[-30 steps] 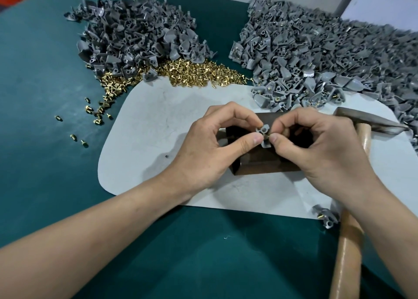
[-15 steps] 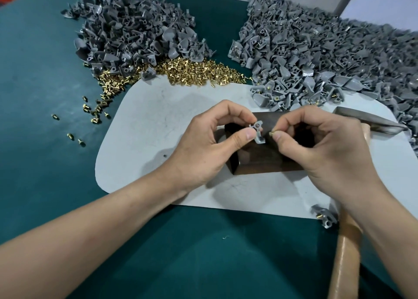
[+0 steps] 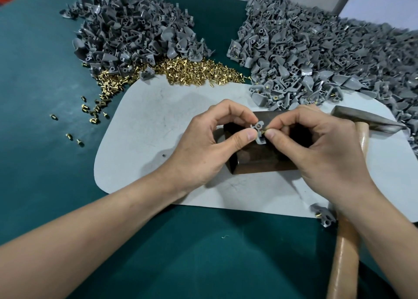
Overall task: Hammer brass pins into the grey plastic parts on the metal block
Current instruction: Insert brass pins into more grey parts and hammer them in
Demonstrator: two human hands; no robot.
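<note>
Left hand [image 3: 203,147]: fingers curled, thumb and forefinger pinching a grey part [image 3: 258,133] just above the block
Right hand [image 3: 316,149]: fingers curled in tight, thumb and forefinger pinching a brass pin [image 3: 264,131], set against the part's 3 o'clock side
Block [image 3: 260,160]: dark metal, on the white mat [image 3: 158,122], partly hidden under both hands
Hammer [image 3: 346,253]: untouched at 3 o'clock of the block, head on the mat, wooden handle running toward 6 o'clock under the right wrist
Pin heap [image 3: 187,70]: at 11 o'clock of the block, along the mat's far edge; strays scattered over the green cloth [image 3: 45,151] toward 9 o'clock
Near pile [image 3: 135,29]: grey parts at 11 o'clock, beyond the pins
Far pile [image 3: 316,61]: larger, at 1 o'clock, several parts there carrying pins
Lone part [image 3: 323,215]: at 5 o'clock on the mat's near edge, pin showing, just beside the hammer handle
</note>
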